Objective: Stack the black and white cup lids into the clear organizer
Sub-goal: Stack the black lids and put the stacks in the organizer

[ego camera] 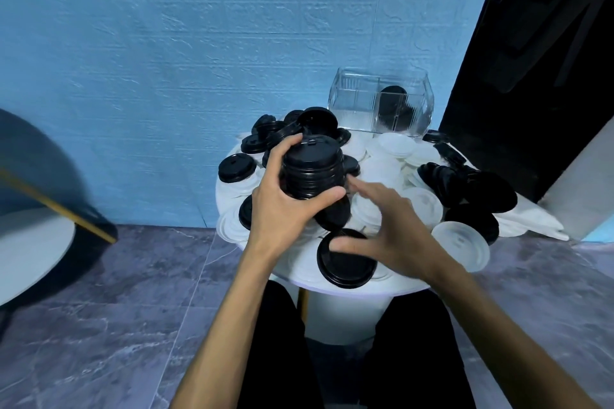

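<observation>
My left hand [282,206] grips a tall stack of black lids [312,169], thumb in front and fingers curled round its far side, above the small round white table [358,285]. My right hand [388,236] hovers just right of the stack with fingers spread and holds nothing. A single black lid [345,269] lies under it near the table's front edge. Loose black lids [265,136] and white lids [395,146] cover the tabletop. The clear organizer [352,109] stands at the back right, with some black lids [393,106] in its right compartment.
A translucent white lid [461,246] overhangs the table's right front edge. More black lids [471,189] pile at the right. A blue wall is behind, a dark panel [531,60] to the right, a round chair or table [30,209] at far left. My legs are below the table.
</observation>
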A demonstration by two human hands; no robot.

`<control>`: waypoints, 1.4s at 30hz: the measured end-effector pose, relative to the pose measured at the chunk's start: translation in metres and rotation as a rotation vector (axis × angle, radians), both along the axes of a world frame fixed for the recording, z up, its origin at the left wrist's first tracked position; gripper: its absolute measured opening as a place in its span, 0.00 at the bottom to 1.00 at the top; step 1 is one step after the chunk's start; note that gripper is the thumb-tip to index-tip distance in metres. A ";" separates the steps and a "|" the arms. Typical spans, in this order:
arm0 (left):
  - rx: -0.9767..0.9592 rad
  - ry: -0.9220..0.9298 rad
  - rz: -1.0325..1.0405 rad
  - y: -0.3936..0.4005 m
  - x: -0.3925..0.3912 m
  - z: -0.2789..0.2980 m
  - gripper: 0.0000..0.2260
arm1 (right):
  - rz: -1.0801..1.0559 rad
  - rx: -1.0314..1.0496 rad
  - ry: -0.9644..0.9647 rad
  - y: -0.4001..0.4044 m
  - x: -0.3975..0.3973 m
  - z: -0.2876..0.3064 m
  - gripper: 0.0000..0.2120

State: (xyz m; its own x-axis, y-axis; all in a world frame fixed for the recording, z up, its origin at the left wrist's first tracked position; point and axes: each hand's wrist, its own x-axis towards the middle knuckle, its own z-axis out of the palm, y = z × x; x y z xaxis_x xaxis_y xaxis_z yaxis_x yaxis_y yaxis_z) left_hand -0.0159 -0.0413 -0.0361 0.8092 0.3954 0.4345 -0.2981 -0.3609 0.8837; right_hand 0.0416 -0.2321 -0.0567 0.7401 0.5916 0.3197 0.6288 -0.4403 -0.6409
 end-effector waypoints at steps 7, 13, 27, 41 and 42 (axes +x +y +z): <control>0.001 -0.018 -0.015 -0.006 0.000 -0.004 0.40 | -0.033 -0.360 -0.108 -0.002 -0.019 -0.032 0.46; 0.013 -0.017 -0.020 -0.006 -0.003 -0.003 0.40 | -0.054 -0.392 -0.135 -0.003 -0.017 -0.035 0.47; -0.008 -0.025 -0.032 -0.006 0.000 -0.003 0.40 | -0.037 -0.258 -0.099 -0.011 -0.010 -0.009 0.41; 0.025 0.047 -0.090 -0.013 -0.002 -0.006 0.43 | -0.093 0.363 0.127 -0.004 0.024 0.066 0.31; 0.039 0.063 -0.103 -0.016 -0.002 -0.006 0.44 | -0.063 0.337 0.126 0.002 0.022 0.066 0.30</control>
State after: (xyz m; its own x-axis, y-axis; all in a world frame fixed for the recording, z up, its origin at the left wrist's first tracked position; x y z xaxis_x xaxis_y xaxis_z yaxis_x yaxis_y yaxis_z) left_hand -0.0179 -0.0571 -0.0417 0.8709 0.2926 0.3949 -0.2797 -0.3655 0.8878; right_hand 0.0637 -0.2304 0.0095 0.8176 0.4206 0.3931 0.5141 -0.2260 -0.8274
